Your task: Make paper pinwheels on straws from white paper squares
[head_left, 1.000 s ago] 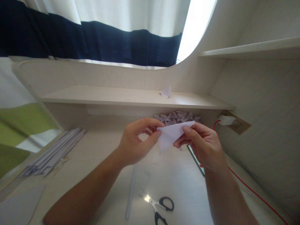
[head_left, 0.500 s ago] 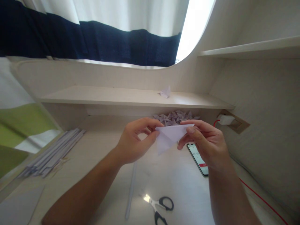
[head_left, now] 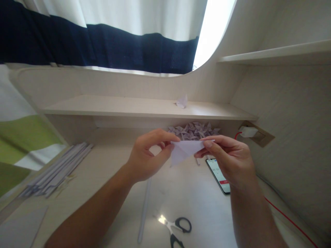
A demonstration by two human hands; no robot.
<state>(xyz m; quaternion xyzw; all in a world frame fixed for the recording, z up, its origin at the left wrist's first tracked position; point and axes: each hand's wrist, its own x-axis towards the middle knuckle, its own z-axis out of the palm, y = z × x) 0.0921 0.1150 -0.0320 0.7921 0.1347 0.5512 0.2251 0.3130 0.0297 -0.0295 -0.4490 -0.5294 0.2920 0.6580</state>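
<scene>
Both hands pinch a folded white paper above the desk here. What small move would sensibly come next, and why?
Probably press the top crease flat. The left hand and right hand grip opposite ends of the folded paper, held clear of the desk, its lower flap hanging loose.

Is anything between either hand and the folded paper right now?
Nothing visible. The left hand and right hand both pinch the folded paper directly, one at each end, above the desk. The phone and scissors lie lower, clear of both hands.
</scene>
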